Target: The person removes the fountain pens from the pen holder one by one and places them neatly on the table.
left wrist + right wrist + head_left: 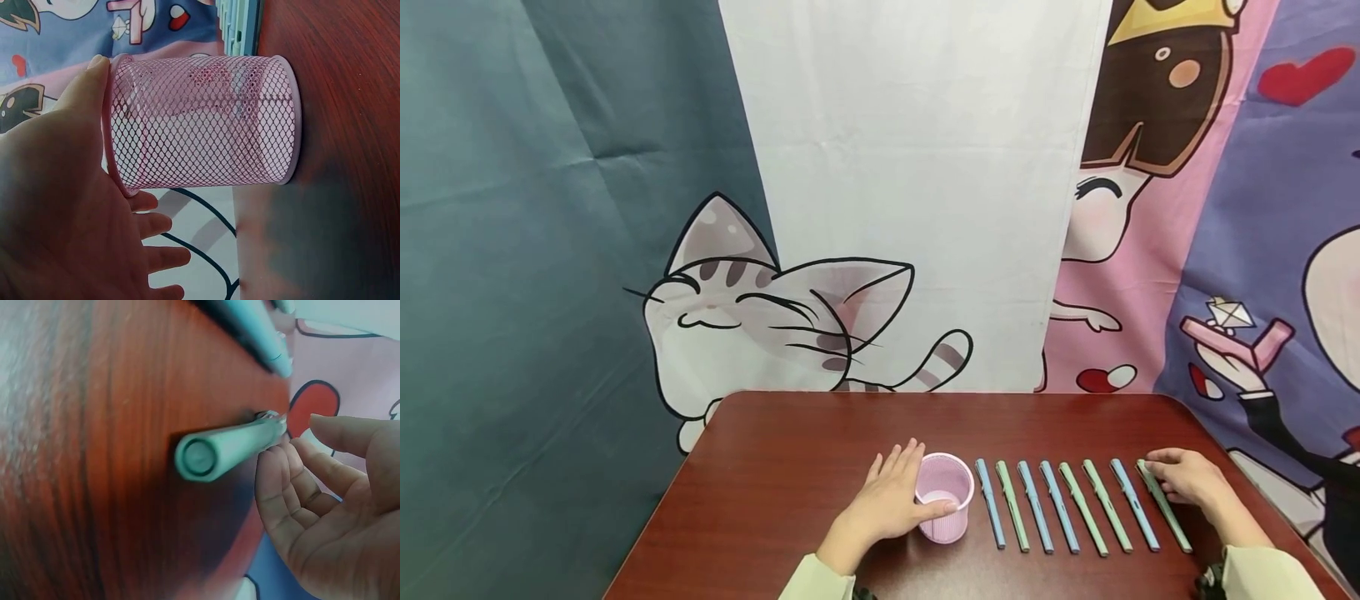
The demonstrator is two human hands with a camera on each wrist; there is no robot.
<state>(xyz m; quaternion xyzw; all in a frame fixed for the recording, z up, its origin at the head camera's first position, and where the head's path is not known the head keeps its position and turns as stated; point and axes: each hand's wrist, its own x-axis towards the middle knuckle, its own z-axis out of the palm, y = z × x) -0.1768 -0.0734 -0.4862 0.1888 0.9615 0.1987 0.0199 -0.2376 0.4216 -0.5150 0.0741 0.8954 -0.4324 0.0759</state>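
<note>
A pink mesh pen holder (945,533) stands upright on the table, seen sideways as a mesh cup (200,125) in the left wrist view. My left hand (887,498) rests against its left side, thumb lying across the near rim and fingers stretched out straight behind. At the right end of a row of pens lies a green pen (1168,512). My right hand (1191,479) is beside its far, clip end. In the right wrist view the fingertips of this hand (325,494) are close to or touching the green pen (231,447), with the thumb apart from it.
Several more pens, blue (990,504) and green (1012,507), lie roughly parallel between the holder and the right hand. The brown wooden table (760,500) has rounded far corners. Behind it hangs a printed cloth (925,167) with cartoon figures.
</note>
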